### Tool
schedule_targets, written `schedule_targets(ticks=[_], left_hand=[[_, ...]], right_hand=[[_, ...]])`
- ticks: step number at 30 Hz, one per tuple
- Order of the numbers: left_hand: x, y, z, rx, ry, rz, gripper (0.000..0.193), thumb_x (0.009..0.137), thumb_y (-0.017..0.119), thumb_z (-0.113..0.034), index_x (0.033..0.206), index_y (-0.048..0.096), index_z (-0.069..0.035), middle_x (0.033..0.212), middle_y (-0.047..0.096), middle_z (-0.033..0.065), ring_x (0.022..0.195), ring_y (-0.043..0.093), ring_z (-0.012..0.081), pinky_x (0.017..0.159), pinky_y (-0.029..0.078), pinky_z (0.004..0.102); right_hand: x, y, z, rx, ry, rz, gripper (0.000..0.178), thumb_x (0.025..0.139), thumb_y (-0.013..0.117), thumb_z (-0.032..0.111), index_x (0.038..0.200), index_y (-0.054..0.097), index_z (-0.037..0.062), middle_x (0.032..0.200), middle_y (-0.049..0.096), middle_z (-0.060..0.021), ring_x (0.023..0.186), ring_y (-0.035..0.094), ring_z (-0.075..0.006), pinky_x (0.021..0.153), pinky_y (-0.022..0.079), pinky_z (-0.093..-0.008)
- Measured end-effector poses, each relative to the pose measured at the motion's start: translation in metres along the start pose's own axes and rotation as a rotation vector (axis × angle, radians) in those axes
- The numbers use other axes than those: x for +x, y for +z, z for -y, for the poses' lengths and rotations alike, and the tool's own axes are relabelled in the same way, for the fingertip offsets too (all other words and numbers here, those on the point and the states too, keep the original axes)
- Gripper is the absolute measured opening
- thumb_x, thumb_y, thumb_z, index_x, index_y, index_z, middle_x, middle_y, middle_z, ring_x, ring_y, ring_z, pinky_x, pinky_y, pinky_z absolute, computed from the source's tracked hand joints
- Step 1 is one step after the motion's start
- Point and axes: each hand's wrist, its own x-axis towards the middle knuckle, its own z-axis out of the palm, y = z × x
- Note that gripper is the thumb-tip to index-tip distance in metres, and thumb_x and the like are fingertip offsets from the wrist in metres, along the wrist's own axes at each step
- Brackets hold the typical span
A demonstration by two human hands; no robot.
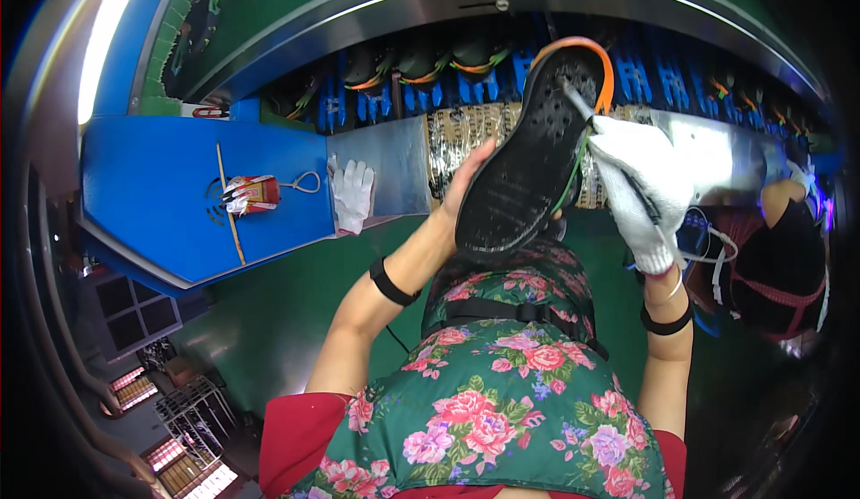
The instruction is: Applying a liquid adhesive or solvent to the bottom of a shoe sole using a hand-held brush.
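Observation:
A black shoe [528,154] is held bottom up in front of me, its far end rimmed in orange and a thin green edge along its right side. My left hand [469,176], bare, grips it from the left and underneath, so most of the fingers are hidden. My right hand [640,163], in a white glove, is closed round a slim brush [578,100] with a pale metal neck. The brush tip touches the pitted far part of the shoe's underside. What looks like its dark handle shows against the glove.
Behind the shoe runs a line with several shoes [421,69] on blue holders. At left, a blue table [143,185] bears a red packet [260,193] and a thin stick [224,172]; a white glove [353,194] lies beside it. A co-worker [779,257] is at far right.

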Motion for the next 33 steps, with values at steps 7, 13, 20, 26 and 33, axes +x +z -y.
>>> schedule_targets(ticks=[7, 13, 20, 26, 33], left_hand=[[-0.053, 0.04, -0.02, 0.412, 0.26, 0.162, 0.118, 0.082, 0.059, -0.082, 0.159, 0.026, 0.0, 0.151, 0.044, 0.0306, 0.131, 0.052, 0.0533, 0.11, 0.047, 0.0631], [-0.069, 0.138, -0.155, 0.62, 0.33, 0.533, 0.124, 0.078, 0.071, -0.076, 0.16, 0.019, 0.001, 0.152, 0.033, 0.0412, 0.13, 0.049, 0.0568, 0.108, 0.05, 0.0607], [-0.068, 0.145, -0.275, -0.254, 1.106, 0.103, 0.091, 0.104, 0.043, -0.058, 0.16, 0.01, 0.006, 0.164, 0.021, 0.0328, 0.147, 0.032, 0.05, 0.119, 0.038, 0.0572], [0.0, 0.145, -0.232, 1.191, 1.334, -0.452, 0.062, 0.098, 0.065, -0.024, 0.15, 0.043, 0.003, 0.138, 0.056, 0.0237, 0.106, 0.069, 0.0255, 0.092, 0.061, 0.0419], [0.061, 0.144, -0.215, 2.123, 1.32, -0.774, 0.02, 0.088, 0.077, -0.01, 0.106, 0.071, -0.003, 0.113, 0.067, 0.0089, 0.076, 0.071, 0.0178, 0.07, 0.059, 0.029]], right_hand=[[-0.011, 0.004, 0.012, 0.738, 0.314, 0.017, 0.016, 0.077, 0.078, -0.008, 0.091, 0.078, -0.0003, 0.102, 0.077, -0.0172, 0.091, 0.074, -0.0228, 0.082, 0.059, -0.0346], [-0.035, 0.022, 0.001, 0.962, 0.679, -0.145, 0.024, 0.079, 0.074, -0.011, 0.102, 0.076, -0.0048, 0.11, 0.075, -0.0198, 0.094, 0.073, -0.0229, 0.085, 0.06, -0.0323], [-0.067, 0.069, -0.005, 1.083, 0.936, -0.106, 0.024, 0.082, 0.07, -0.01, 0.105, 0.076, -0.0045, 0.106, 0.076, -0.0171, 0.085, 0.071, -0.0186, 0.074, 0.058, -0.0279], [-0.076, 0.062, -0.016, 1.093, 0.947, -0.196, 0.023, 0.084, 0.07, -0.008, 0.106, 0.074, -0.0064, 0.11, 0.075, -0.019, 0.083, 0.071, -0.0189, 0.074, 0.058, -0.0288], [-0.084, 0.066, -0.026, 1.148, 1.025, -0.265, 0.021, 0.087, 0.07, -0.006, 0.107, 0.073, -0.0062, 0.112, 0.074, -0.0191, 0.086, 0.071, -0.02, 0.075, 0.058, -0.0284]])
